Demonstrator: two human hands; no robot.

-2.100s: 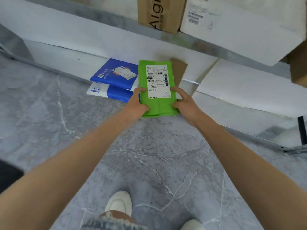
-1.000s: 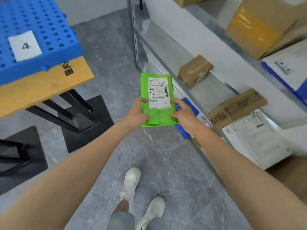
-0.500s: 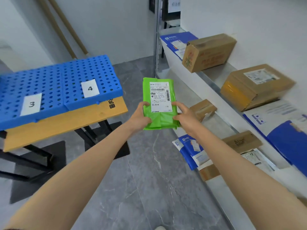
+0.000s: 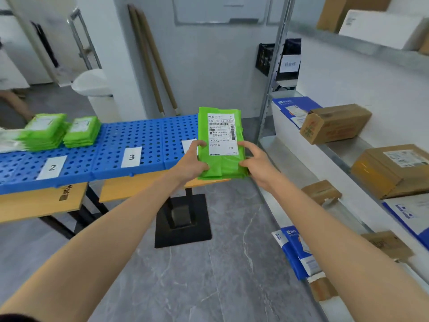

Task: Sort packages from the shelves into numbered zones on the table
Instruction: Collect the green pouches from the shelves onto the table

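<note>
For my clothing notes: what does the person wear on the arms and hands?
The left hand and the right hand carry no gloves, rings or watch. The left forearm and the right forearm are bare, without sleeves. A dark strip at the lower left corner may be a sleeve edge.

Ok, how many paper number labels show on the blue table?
3: label 2 toward the left, label 3 mid-table, and a third label partly hidden behind the left hand; more may sit off-frame.

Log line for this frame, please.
phase: carry | left hand: grips green package | right hand: grips it too | package: label up, not set down | green stacks: behind zone 2 label
</note>
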